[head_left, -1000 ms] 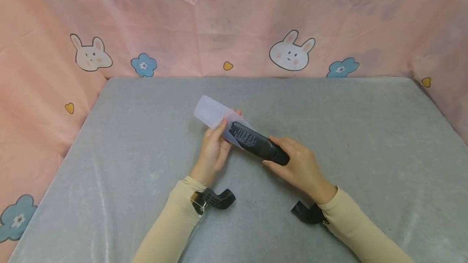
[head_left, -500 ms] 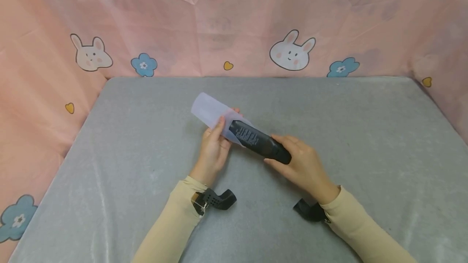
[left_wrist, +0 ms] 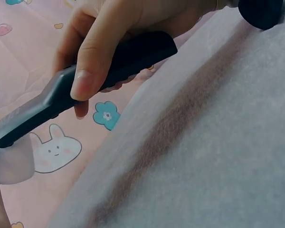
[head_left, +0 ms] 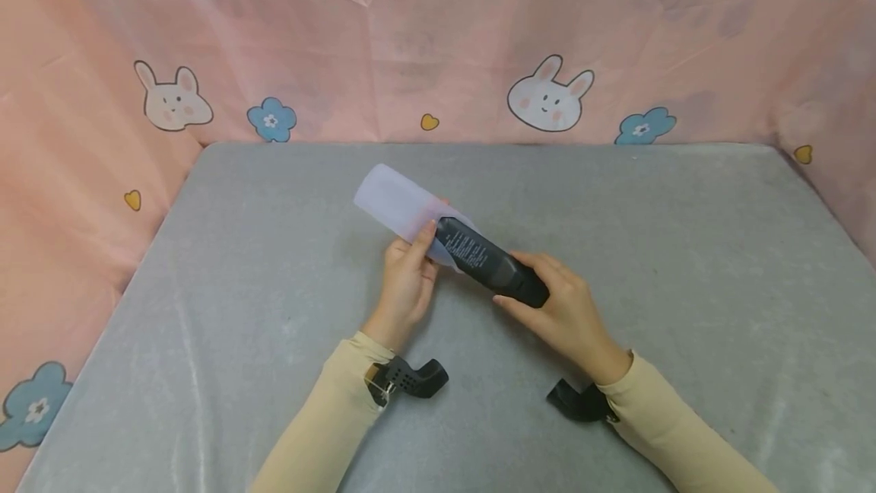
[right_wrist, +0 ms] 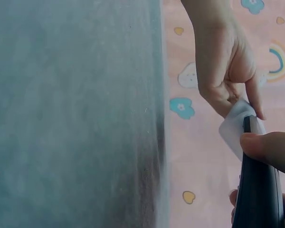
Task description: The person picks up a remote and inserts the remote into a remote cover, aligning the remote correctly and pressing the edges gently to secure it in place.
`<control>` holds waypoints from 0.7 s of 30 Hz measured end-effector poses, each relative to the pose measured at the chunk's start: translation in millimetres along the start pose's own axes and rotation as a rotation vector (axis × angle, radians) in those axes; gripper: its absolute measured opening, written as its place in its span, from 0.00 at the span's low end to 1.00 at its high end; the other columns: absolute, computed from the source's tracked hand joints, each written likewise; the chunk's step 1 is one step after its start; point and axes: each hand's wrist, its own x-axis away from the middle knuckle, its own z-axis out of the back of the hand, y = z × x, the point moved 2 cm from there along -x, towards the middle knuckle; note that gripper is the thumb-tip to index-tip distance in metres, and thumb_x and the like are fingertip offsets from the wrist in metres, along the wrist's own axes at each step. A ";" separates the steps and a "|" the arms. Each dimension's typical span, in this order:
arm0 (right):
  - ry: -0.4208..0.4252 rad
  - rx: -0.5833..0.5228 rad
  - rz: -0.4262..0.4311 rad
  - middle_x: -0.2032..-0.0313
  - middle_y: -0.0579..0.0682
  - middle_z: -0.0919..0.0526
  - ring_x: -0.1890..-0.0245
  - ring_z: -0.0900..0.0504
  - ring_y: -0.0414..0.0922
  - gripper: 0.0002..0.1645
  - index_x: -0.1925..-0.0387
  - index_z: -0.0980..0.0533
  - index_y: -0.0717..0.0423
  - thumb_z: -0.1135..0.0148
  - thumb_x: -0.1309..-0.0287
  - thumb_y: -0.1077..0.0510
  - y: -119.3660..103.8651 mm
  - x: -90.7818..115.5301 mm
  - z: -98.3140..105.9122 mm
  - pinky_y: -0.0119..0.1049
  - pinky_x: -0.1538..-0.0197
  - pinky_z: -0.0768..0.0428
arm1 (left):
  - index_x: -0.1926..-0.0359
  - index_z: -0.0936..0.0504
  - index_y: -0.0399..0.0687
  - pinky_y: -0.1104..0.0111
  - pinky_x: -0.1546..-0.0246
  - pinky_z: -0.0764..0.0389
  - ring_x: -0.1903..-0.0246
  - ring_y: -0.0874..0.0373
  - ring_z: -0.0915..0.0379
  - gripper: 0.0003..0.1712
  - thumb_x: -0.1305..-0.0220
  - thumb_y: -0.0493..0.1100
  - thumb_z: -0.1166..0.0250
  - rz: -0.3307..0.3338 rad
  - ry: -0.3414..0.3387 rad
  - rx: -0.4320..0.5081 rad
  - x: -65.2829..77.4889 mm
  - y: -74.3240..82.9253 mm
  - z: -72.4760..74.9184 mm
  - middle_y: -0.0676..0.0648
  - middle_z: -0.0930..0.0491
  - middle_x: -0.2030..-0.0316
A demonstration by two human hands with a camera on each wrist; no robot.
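My left hand holds a translucent pale-lavender sleeve, thumb on its near edge and other fingers mostly hidden behind it. My right hand grips the lower right end of a black remote control, its back with small white print facing up. The remote's upper left end overlaps the sleeve's open end, close by my left thumb. In the left wrist view, small bumps line the underside of the remote. In the right wrist view, the remote's tip lies against the whitish sleeve.
A grey cloth-covered table lies beneath both hands. Behind and beside it hangs a pink curtain with rabbits, flowers and hearts. Black wrist cameras sit on my left sleeve cuff and right sleeve cuff.
The translucent sleeve has shifted slightly up and left, so more of it shows beyond the remote's end. My left hand has moved slightly right; the right hand has barely moved.
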 end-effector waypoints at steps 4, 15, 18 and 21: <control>0.016 -0.018 -0.013 0.60 0.59 0.19 0.64 0.21 0.51 0.35 0.53 0.24 0.67 0.20 0.68 0.61 0.0 0.4 -0.5 0.45 0.66 0.22 | 0.45 0.32 0.27 0.70 0.50 0.25 0.55 0.61 0.24 0.16 0.31 0.29 0.52 0.004 -0.034 0.005 0.5 -1.1 -1.5 0.48 0.20 0.54; 0.039 -0.040 -0.015 0.59 0.58 0.19 0.63 0.21 0.48 0.36 0.51 0.24 0.65 0.20 0.68 0.63 -1.1 1.7 -2.0 0.36 0.62 0.25 | 0.43 0.33 0.27 0.69 0.45 0.28 0.49 0.59 0.27 0.17 0.32 0.27 0.51 -0.030 -0.110 0.034 4.6 -1.4 -4.9 0.44 0.23 0.48; 0.055 -0.040 -0.001 0.60 0.57 0.19 0.63 0.21 0.48 0.36 0.51 0.24 0.65 0.20 0.68 0.64 -2.0 1.3 -1.7 0.32 0.62 0.27 | 0.41 0.35 0.26 0.68 0.41 0.32 0.46 0.58 0.28 0.19 0.31 0.29 0.52 -0.008 -0.144 0.033 5.3 -1.3 -6.9 0.41 0.25 0.45; 0.069 -0.041 0.007 0.60 0.58 0.19 0.63 0.21 0.48 0.36 0.51 0.24 0.65 0.20 0.68 0.65 -2.9 0.3 -1.7 0.33 0.62 0.27 | 0.38 0.39 0.24 0.67 0.39 0.35 0.42 0.57 0.32 0.21 0.30 0.29 0.54 0.016 -0.192 0.003 5.6 -0.1 -8.6 0.38 0.29 0.41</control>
